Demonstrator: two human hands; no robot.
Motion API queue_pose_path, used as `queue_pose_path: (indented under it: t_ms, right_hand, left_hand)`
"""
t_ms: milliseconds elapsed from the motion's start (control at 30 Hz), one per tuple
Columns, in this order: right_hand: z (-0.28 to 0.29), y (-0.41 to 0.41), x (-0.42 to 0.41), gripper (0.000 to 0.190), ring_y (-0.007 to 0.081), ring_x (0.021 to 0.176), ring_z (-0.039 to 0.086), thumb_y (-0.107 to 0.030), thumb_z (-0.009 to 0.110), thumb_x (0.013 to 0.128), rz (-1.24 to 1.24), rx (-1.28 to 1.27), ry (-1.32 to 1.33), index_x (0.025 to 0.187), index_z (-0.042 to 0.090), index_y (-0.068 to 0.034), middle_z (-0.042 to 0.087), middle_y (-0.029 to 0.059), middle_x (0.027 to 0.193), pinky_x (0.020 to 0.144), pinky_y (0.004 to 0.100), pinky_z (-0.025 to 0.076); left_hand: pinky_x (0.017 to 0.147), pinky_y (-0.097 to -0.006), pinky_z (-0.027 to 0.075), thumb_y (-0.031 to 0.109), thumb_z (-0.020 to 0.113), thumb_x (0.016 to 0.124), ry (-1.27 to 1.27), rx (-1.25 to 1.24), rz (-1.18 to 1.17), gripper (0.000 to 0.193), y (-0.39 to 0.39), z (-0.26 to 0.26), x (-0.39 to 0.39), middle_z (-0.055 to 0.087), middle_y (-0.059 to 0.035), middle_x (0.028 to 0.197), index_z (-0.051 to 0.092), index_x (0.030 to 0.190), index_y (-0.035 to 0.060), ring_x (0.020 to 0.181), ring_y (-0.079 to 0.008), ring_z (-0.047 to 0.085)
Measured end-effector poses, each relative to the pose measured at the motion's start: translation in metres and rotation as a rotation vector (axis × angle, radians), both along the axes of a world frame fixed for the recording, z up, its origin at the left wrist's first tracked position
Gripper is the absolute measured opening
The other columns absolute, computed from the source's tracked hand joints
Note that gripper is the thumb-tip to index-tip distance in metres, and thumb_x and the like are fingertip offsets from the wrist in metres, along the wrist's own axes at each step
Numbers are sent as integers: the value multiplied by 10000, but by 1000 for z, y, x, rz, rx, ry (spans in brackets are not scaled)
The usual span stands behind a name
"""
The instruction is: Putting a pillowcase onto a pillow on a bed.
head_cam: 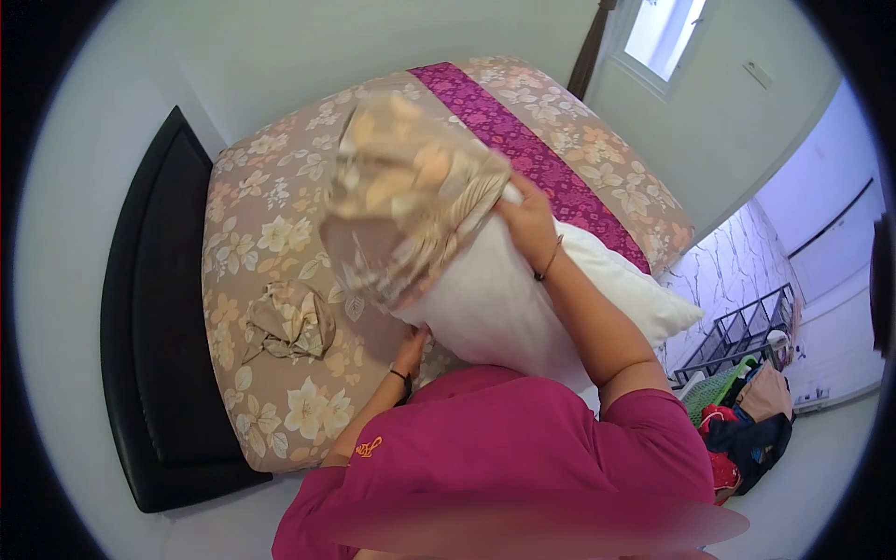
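Observation:
A white pillow (483, 301) lies slanting in front of my body, its far end inside a floral pillowcase (420, 175) that looks blurred and bunched. My right hand (528, 217) grips the pillowcase's edge at the pillow's upper side. At the lower side, near the case's opening, my left hand (413, 350) touches the pillow's edge; its fingertips are partly hidden, so its grip is unclear. A second white pillow (623, 280) shows behind my right forearm. A crumpled floral cloth (292, 320) rests on the floral bedsheet (315, 413), left of my left hand.
A black padded headboard (168, 301) stands at the left. A magenta bed runner (532, 154) crosses the bed. To the right are a dark metal rack (742, 329) and a green basket (714, 395) with piled clothes (752, 441). Walls border the bed's far side.

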State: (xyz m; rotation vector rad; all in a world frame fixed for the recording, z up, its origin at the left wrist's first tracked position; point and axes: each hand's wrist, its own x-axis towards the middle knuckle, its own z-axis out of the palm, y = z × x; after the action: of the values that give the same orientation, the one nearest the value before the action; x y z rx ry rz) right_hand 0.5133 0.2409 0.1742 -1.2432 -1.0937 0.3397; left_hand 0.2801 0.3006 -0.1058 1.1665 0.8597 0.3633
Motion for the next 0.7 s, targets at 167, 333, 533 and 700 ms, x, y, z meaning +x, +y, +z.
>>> queue_pose_path:
  t_ms: [167,333,533,700]
  right_hand:
    - [27,6,74,347,188,896,622,-127,461,912,10,231,438,1240,472,-15,597,114,1091,767,274,516]
    - [-5,9,135,332,194,925,606,-114,454,907,-27,249,555,1227,473,-26,580,104,1113,760,283,504]
    - [-176,-43,156,454,306,1012,571,-308,603,838,-700,-413,-30,1185,542,-22,594,208,1111,868,370,425]
    - [-227,-76,203,545,339,1083,515,-303,684,773,-1080,-524,-137,1214,530,-21,564,188,1157,941,412,386]
  left_hand:
    - [975,-326,364,232,566,890,-565,429,401,642,52,136,60,454,-133,1268,238,1383,-15,1128,-227,466]
    - [1002,-366,346,313,625,840,-330,885,376,780,101,215,103,426,-220,1315,194,1423,23,1181,-317,451]
    - [1020,-543,272,423,554,853,390,1007,102,678,67,125,153,304,-235,1406,254,1434,243,1314,-395,266]
    - [991,-697,122,305,459,911,534,1299,-69,509,15,91,171,182,-181,1481,319,1399,348,1378,-378,119]
